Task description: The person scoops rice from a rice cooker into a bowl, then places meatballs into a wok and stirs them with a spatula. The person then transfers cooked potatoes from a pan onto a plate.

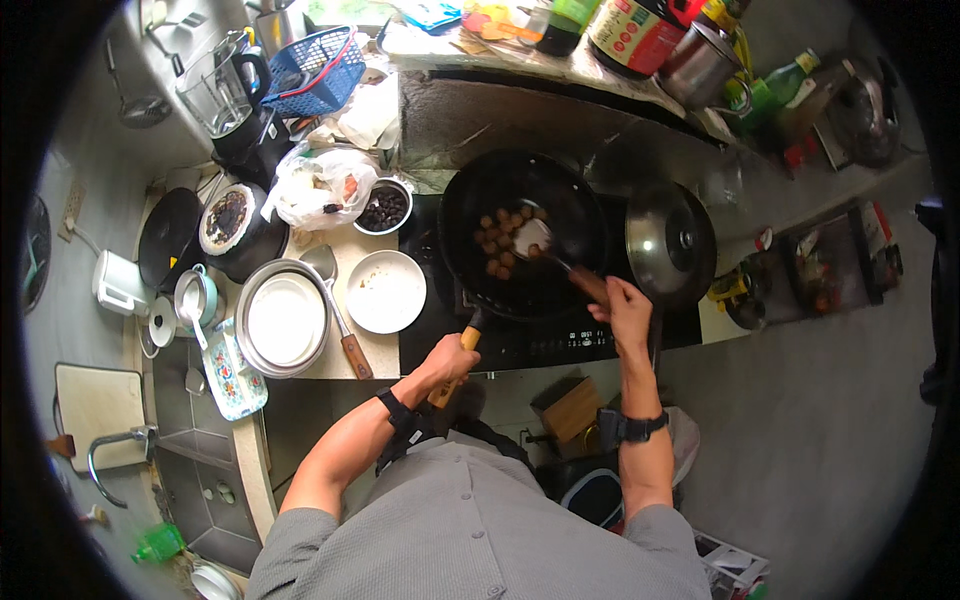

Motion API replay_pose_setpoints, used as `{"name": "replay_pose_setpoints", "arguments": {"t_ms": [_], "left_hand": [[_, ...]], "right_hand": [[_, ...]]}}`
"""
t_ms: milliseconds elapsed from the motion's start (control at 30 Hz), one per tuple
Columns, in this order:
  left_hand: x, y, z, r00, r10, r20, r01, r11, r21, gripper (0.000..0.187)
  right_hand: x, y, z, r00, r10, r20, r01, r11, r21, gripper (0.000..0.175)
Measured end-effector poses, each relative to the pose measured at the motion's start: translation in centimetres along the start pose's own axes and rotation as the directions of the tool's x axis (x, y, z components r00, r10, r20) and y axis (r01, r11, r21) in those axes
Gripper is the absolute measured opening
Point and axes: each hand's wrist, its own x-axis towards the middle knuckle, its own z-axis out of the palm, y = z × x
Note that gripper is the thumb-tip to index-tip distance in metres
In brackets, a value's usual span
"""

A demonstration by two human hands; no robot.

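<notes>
A black wok (465,195) stands on the black glass cooktop (525,345). Its light wooden handle (470,339) points towards me, and my left hand (450,358) is closed around it. In my right hand (627,306) is the brown wooden handle of a metal spatula (588,283). The spatula's blade lies inside the wok among several small brown balls of food (504,241). These balls are gathered around the middle and left of the wok. Right of the wok sits a second pan covered with a glass lid (660,232).
Left of the cooktop are a white plate (386,292) with crumbs, another spatula (356,356), nested bowls (283,319) and a bowl of dark pieces (384,207). Bottles (630,34) and a metal pot (701,67) line the ledge behind. A sink (199,450) lies at the left.
</notes>
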Motion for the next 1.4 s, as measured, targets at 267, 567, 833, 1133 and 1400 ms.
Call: {"name": "replay_pose_setpoints", "arguments": {"t_ms": [267, 567, 833, 1133, 1400], "left_hand": [[-0.5, 0.5, 0.0, 1.000, 0.013, -0.010, -0.013, 1.000, 0.017, 0.019], [-0.1, 0.2, -0.1, 1.000, 0.008, -0.004, -0.008, 1.000, 0.025, 0.019], [0.4, -0.2, 0.0, 1.000, 0.005, -0.004, -0.005, 0.999, 0.042, 0.018], [0.0, -0.1, -0.1, 1.000, 0.013, -0.013, -0.012, 0.998, 0.055, 0.022], [-0.1, 0.1, -0.2, 1.000, 0.013, 0.016, -0.014, 0.998, 0.059, 0.024]], "right_hand": [[-1.5, -2.3, -1.9, 0.984, -0.179, 0.023, 0.180, 0.973, -0.147, 0.032], [-2.1, 0.5, -1.7, 0.984, 0.171, 0.040, -0.170, 0.985, -0.020, 0.037], [-1.0, -0.7, 2.2, 0.993, -0.109, 0.037, 0.107, 0.993, 0.039, 0.033], [-0.8, -0.9, -3.2, 0.993, -0.073, -0.097, 0.053, 0.978, -0.201, 0.036], [1.0, -1.2, 2.7, 0.988, -0.133, 0.078, 0.136, 0.990, -0.035, 0.031]]}}
